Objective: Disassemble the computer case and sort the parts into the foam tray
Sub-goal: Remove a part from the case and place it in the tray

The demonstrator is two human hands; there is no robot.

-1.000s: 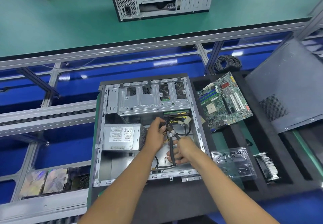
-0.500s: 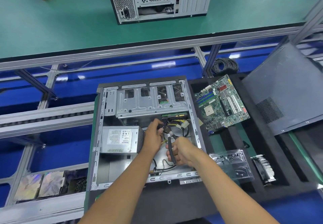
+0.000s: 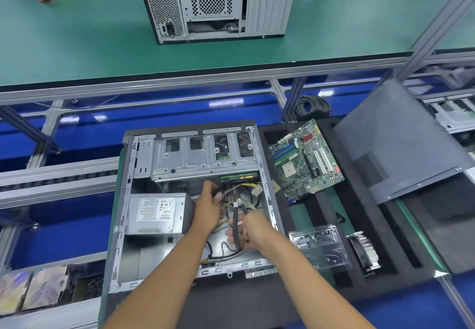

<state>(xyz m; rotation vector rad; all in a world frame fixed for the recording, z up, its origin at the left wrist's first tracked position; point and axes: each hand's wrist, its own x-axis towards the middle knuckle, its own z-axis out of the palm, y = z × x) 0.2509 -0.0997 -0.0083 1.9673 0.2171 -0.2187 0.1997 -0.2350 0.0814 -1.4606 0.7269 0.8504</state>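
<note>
case: open computer case point(image 3: 144, 228) is lying on its side at 6 o'clock in view, side panel off, interior facing up
cables: yellow/black cable bundle point(image 3: 240, 195) is sitting inside the case at its 3 o'clock, just below the drive cage point(image 3: 203, 156)
left hand: left hand point(image 3: 208, 209) is reaching into the case, fingers curled into the cable bundle; exact grip is hard to make out
right hand: right hand point(image 3: 253, 231) is gripping the black handles of cutters point(image 3: 237, 215), fingers wrapped round them, tool tip pointing to 12 o'clock at the bundle
psu: power supply point(image 3: 156, 213) is sitting in the case at 9 o'clock of the left hand, label up
tray: black foam tray point(image 3: 359, 274) is lying at 3 o'clock of the case, touching it
tray contents: motherboard point(image 3: 305, 159) is resting tilted at the tray's 11 o'clock; clear plastic part point(image 3: 321, 246) and heatsink point(image 3: 365, 251) are sitting side by side at its 7 o'clock
panel: grey side panel point(image 3: 395, 143) is leaning across the tray's 1 o'clock corner
far bench: second case point(image 3: 216, 5) is standing upright on the green bench point(image 3: 77, 41) at 12 o'clock
</note>
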